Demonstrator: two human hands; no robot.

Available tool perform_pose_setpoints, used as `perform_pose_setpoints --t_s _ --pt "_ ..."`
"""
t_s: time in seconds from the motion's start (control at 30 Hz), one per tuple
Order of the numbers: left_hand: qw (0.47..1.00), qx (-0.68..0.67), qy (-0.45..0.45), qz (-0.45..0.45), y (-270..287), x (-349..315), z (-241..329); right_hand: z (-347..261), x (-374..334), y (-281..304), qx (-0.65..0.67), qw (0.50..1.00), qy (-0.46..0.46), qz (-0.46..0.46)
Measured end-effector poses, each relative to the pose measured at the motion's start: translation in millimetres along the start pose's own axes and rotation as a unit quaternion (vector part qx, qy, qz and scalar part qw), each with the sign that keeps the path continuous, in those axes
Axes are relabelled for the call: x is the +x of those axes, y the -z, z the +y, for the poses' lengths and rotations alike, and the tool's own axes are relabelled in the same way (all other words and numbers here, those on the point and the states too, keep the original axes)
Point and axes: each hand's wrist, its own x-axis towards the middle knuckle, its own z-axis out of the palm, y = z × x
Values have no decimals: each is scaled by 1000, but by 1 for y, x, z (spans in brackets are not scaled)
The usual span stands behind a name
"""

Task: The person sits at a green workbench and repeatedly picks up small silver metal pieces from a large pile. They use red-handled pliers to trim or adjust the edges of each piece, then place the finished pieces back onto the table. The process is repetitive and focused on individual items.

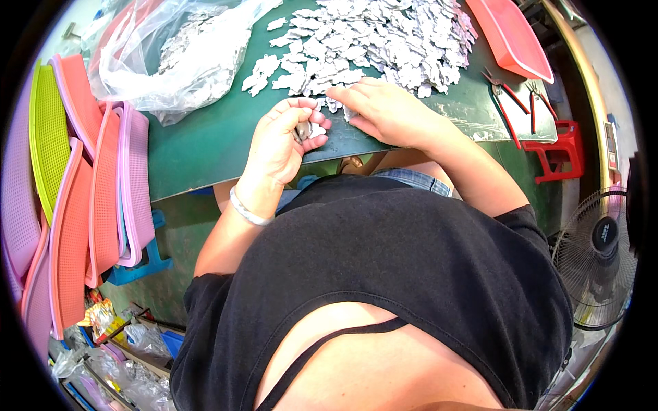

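A heap of small, flat, pale grey-white pieces (384, 41) with wavy outlines covers the far middle of the green table (199, 147). Curled around a few of these pieces (312, 130) is my left hand (277, 137), palm turned up, just off the table's near edge. My right hand (391, 113) reaches over the near side of the heap with its fingers stretched and its thumb apart from them. Loose pieces show at its fingertips; whether it pinches one is hidden. On the left, a clear plastic bag (130, 65) contains more pale pieces.
A red tray (507, 41) sits at the far right, near red-handled pliers (504, 103) and another red-handled tool (540, 106). Colourful plastic baskets (75, 253) are stacked on the left. A red stool (558, 151) and a fan (593, 253) stand on the right.
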Motion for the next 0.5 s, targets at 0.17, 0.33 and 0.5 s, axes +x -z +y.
perform_pose_setpoints --t_s 0.17,0.33,0.5 --pt "999 32 -4 8 -2 -2 3 -2 0 -2 -53 998 7 -24" --pt "1000 23 -4 -2 1 1 0 8 2 -3 -8 996 -69 50" --pt "998 54 5 -20 -8 2 -1 6 9 6 362 898 -242 56"
